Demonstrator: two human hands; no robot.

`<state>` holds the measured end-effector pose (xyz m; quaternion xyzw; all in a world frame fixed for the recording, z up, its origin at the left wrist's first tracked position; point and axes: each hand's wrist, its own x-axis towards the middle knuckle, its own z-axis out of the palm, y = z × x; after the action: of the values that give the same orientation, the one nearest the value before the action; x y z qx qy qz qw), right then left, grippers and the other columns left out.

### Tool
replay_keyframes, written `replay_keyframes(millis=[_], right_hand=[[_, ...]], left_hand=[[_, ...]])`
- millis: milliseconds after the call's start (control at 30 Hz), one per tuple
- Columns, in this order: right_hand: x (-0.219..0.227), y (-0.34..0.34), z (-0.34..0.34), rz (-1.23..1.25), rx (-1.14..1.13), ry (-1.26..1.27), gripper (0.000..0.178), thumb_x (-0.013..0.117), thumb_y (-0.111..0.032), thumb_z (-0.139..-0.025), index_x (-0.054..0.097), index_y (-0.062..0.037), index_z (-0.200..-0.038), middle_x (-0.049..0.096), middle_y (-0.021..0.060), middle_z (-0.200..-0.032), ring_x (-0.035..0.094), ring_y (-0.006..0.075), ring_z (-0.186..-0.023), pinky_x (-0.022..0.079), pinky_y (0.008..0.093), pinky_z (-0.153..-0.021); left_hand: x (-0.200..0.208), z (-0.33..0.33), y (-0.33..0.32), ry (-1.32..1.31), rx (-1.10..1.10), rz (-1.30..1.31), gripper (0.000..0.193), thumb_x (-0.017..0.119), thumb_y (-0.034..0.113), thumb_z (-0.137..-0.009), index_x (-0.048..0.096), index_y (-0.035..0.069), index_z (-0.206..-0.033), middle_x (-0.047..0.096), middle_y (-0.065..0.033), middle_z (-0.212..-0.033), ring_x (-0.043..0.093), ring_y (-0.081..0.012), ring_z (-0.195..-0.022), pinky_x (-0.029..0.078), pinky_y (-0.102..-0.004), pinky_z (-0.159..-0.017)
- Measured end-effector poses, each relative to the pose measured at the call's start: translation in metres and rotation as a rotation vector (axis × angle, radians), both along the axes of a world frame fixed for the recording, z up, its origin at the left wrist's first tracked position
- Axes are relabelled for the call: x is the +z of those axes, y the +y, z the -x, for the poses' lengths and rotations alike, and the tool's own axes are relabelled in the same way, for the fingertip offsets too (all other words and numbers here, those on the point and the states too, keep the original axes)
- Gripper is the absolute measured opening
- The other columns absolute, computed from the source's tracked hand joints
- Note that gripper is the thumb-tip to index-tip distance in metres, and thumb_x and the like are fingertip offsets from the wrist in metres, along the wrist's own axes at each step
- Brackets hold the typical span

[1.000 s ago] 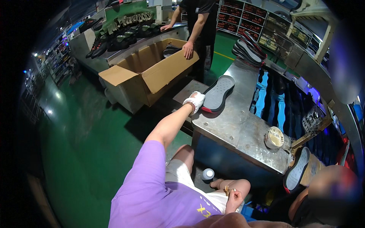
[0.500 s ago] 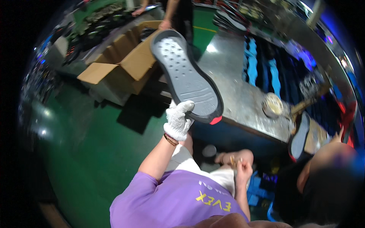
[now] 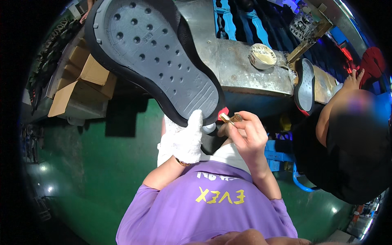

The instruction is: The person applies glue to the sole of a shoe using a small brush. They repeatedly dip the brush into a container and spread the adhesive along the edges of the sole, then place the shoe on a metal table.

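A large shoe sole with a grey, dimpled inner face and a black rim stands tilted before me. My left hand, in a white knitted glove, grips its lower end, the thumb lying on the grey face. At that end sits a small red patch. My bare right hand pinches a small brass-coloured tool with a pale tip. The tip is at the red patch; whether the two touch I cannot tell.
Beyond lies a metal workbench with a round tub on it. Another sole leans at its right end. An open cardboard box stands left. A person in a black cap sits close on my right, holding a red piece.
The sole has come nearer and now looks larger. My right hand has risen from my lap, bringing the brass-coloured tool to the sole's red end. The view has shifted toward the right.
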<state>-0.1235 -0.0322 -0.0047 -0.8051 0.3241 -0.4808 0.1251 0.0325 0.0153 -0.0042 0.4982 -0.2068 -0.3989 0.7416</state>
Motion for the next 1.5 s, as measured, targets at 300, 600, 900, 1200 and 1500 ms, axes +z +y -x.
replay_keyframes(millis=[300,600,900,1200,1500], right_hand=[[0.001,-0.002,-0.002,0.02,-0.086,0.18,0.016,0.078,0.001,-0.073,0.064,-0.0005,-0.081,0.063,0.0137,-0.094,0.065,0.0278,-0.08,0.053,0.036,-0.069],[0.0,-0.008,0.001,0.099,-0.157,0.215,0.014,0.076,0.001,-0.076,0.062,0.0022,-0.078,0.066,0.0173,-0.089,0.068,0.0291,-0.075,0.056,0.0351,-0.063],[-0.013,-0.009,0.003,0.024,-0.227,0.178,0.013,0.076,0.002,-0.072,0.065,-0.0001,-0.077,0.064,0.0115,-0.088,0.064,0.0273,-0.084,0.052,0.0375,-0.07],[-0.012,-0.009,0.009,-0.019,-0.231,0.117,0.015,0.077,0.0,-0.07,0.063,-0.0018,-0.075,0.065,0.0118,-0.089,0.065,0.0279,-0.083,0.053,0.0365,-0.072],[-0.008,-0.01,0.008,0.064,0.007,0.3,0.017,0.078,-0.004,-0.07,0.062,-0.0031,-0.074,0.065,0.0113,-0.096,0.064,0.0269,-0.079,0.052,0.0367,-0.072]], left_hand=[[-0.028,0.002,0.004,-0.45,0.098,-0.119,0.061,0.077,0.016,-0.086,0.047,0.003,-0.138,0.063,-0.0114,-0.123,0.062,-0.0224,-0.109,0.048,-0.0326,-0.095],[-0.039,0.001,0.002,-0.357,0.05,-0.12,0.067,0.075,0.023,-0.088,0.043,0.003,-0.143,0.057,-0.0138,-0.134,0.055,-0.0246,-0.122,0.042,-0.0358,-0.104],[-0.068,-0.003,0.001,-0.369,0.019,-0.205,0.075,0.076,0.027,-0.087,0.038,0.003,-0.148,0.053,-0.0136,-0.139,0.051,-0.0261,-0.128,0.04,-0.0349,-0.106],[-0.061,-0.005,0.001,-0.441,0.035,-0.237,0.079,0.078,0.028,-0.084,0.039,0.004,-0.148,0.052,-0.0128,-0.142,0.055,-0.025,-0.125,0.044,-0.0356,-0.103],[-0.053,-0.003,0.002,-0.442,0.091,-0.134,0.071,0.078,0.02,-0.085,0.042,0.003,-0.144,0.06,-0.0122,-0.129,0.06,-0.0239,-0.116,0.046,-0.0342,-0.1]])
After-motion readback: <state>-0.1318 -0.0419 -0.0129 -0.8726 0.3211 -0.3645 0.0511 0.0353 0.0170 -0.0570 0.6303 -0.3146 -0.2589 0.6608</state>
